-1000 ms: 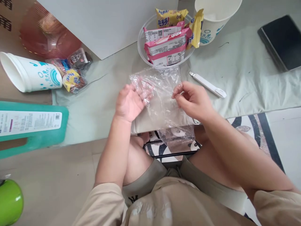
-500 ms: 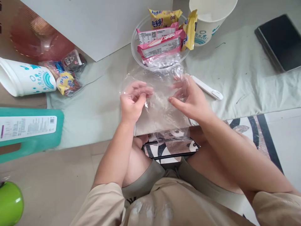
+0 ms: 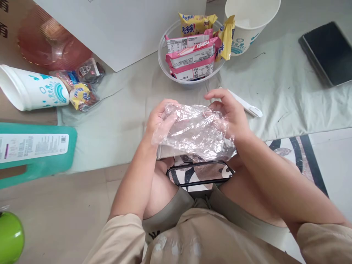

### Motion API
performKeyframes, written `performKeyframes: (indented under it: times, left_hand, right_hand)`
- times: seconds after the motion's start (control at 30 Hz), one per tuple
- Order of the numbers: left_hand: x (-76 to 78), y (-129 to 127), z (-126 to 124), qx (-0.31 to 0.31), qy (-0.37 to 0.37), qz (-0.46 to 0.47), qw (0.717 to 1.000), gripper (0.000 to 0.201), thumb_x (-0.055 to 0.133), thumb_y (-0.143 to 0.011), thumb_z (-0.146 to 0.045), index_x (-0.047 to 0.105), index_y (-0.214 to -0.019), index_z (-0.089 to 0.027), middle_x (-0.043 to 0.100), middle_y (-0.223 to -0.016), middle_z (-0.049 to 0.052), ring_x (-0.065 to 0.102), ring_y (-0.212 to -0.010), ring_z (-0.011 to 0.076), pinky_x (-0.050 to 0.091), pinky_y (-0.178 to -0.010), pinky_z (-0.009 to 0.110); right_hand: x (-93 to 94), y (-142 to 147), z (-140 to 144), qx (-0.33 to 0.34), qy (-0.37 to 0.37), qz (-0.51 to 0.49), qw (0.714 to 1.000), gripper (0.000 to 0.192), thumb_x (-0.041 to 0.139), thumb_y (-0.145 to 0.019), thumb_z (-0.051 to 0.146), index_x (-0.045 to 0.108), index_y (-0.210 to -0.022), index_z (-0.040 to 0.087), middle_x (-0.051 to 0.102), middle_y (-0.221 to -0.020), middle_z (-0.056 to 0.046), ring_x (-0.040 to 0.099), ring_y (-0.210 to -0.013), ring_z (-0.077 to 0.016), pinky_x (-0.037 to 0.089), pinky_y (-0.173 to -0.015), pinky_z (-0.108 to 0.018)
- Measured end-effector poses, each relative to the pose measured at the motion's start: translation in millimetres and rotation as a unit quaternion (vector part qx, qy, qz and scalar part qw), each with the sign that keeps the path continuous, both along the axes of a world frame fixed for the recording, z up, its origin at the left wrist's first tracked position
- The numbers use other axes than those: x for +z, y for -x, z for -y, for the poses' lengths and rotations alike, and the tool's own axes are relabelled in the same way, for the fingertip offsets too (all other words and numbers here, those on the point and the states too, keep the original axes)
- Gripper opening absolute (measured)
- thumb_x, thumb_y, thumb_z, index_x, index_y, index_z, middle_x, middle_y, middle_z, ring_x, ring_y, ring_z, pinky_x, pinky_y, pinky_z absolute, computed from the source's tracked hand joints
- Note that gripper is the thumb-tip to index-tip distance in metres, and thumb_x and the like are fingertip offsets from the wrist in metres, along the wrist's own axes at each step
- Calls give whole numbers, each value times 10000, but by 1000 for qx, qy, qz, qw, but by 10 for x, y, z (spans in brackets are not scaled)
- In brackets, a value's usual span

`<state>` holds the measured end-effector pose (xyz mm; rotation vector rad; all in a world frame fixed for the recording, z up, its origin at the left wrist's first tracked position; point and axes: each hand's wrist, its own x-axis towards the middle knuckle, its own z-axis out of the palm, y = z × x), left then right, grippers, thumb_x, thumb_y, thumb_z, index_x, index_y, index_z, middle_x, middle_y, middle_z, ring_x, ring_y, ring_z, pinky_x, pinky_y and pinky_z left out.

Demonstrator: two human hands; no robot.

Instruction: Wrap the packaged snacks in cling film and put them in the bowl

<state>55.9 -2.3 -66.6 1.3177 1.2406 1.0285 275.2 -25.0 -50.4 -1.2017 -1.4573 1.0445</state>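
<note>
Fingers (image 3: 165, 110) hold crumpled plastic bag (image 3: 195, 134).

You are holding a clear plastic bag (image 3: 194, 134) that is crumpling into a loose, glossy bunch between your hands. It is sitting at the near edge of the counter, its lower folds hanging slightly past that edge, its wrinkled film catching pale highlights.
</note>
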Motion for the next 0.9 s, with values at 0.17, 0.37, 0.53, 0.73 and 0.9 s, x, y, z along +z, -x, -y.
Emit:
performKeyframes:
  times: [0.17,0.37,0.53,0.73,0.9]
  left_hand:
    - [118,-3,-21,-19,55,55,997,380,863,-726,-530,632,-761,-231,763,-1058,31,744,-789,177,621,-664,328]
    - [168,-39,-81,16,45,27,999,350,765,-795,-170,508,-557,-175,746,-1031,25,751,-984,202,643,-791,360]
    - [190,-14,-104,22,68,54,996,275,694,-796,-131,545,-568,-171,757,-1071,31,755,-859,185,625,-732,351]
    - [127,-4,-106,28,31,27,999,162,657,-798,-143,637,-649,-205,760,-1014,31,731,-908,189,611,-776,347]
    - [7,30,-115,8,14,15,1000,103,650,-761,-116,664,-734,-214,735,-1005,28,707,-897,165,604,-797,322]
  right_hand:
    - [-30,-43,-35,-7,-10,1,1000,198,714,-825,416,646,-776,236,671,-1072,-87,654,-1011,-233,547,-851,-401]
    - [-98,-113,-72,-17,15,21,1000,263,668,-881,500,614,-797,256,644,-1091,-80,633,-1044,-233,549,-852,-403]
    - [-155,-67,-67,-38,-4,-13,999,74,576,-819,256,592,-747,244,654,-1085,-78,641,-1098,-247,545,-819,-395]
    - [-188,-85,-69,-29,57,-23,998,269,446,-820,195,621,-1013,261,639,-1244,-63,678,-1005,-220,570,-784,-388]
    - [-188,-91,-38,-4,74,43,996,391,519,-924,287,510,-1312,334,549,-1459,-45,675,-945,-176,588,-761,-337]
